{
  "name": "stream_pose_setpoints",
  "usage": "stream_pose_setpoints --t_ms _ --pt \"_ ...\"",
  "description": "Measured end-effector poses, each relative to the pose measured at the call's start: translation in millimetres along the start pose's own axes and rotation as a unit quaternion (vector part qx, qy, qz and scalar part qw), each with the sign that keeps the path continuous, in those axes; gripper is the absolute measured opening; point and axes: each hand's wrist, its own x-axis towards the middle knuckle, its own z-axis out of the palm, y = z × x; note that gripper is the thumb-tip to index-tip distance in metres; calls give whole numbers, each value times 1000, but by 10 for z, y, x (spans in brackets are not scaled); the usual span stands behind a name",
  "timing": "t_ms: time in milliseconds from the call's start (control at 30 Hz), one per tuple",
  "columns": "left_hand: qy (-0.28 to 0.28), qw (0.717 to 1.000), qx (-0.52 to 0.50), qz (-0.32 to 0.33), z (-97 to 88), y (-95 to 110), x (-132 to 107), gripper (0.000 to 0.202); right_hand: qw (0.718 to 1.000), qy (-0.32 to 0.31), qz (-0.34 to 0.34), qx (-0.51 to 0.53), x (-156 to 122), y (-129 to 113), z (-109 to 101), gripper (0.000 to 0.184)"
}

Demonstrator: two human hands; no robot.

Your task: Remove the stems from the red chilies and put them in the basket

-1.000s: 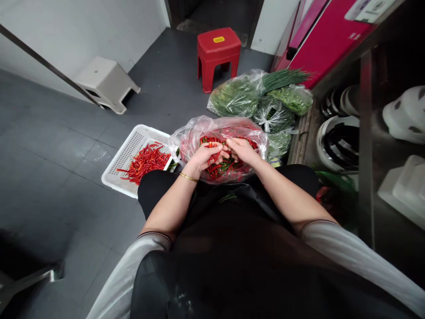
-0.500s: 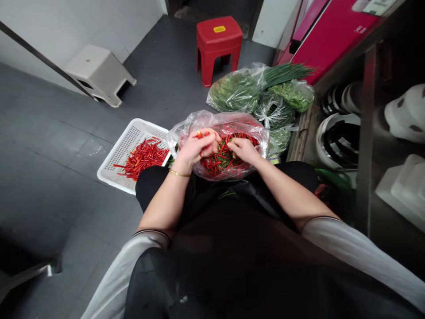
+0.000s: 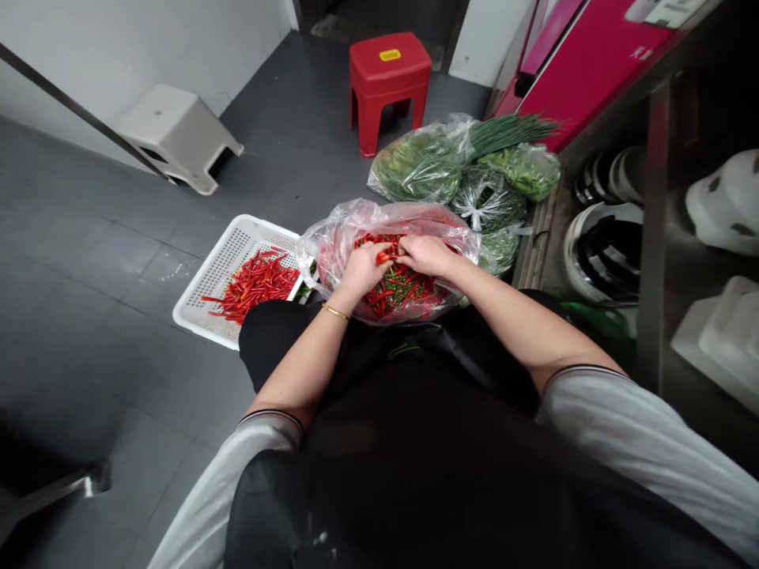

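An open clear plastic bag sits between my knees, filled with red chili peppers on green stems. Over its mouth my left hand is closed on red chili peppers, whose ends poke out past the fingers. My right hand comes in from the other side, its fingertips pinched together at a chili pepper close against the left fingers. What lies inside the right-hand pinch is mostly hidden. On the floor to the left, a white perforated basket holds a heap of loose red chili peppers.
Bagged green vegetables and long thin green stalks lie beyond the bag. A red stool stands farther back, a pale stool by the left wall. Metal shelving with white containers lines the right.
My left hand has lowered and turned toward the right hand, bringing its chili peppers to the right fingertips. The right hand has risen slightly off the chili peppers in the bag.
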Motion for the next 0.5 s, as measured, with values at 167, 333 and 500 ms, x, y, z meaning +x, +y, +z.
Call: stream_pose_setpoints --t_ms 167,333,500 --pt "-75 986 133 61 72 23 13 13 979 68 -4 191 -141 -5 -3 16" --pt "-92 988 69 100 -81 125 -41 14 919 49 -36 389 -254 -115 12 38" --pt "-111 982 -106 113 -215 382 -168 26 759 77 -27 646 -359 -209 18 51"
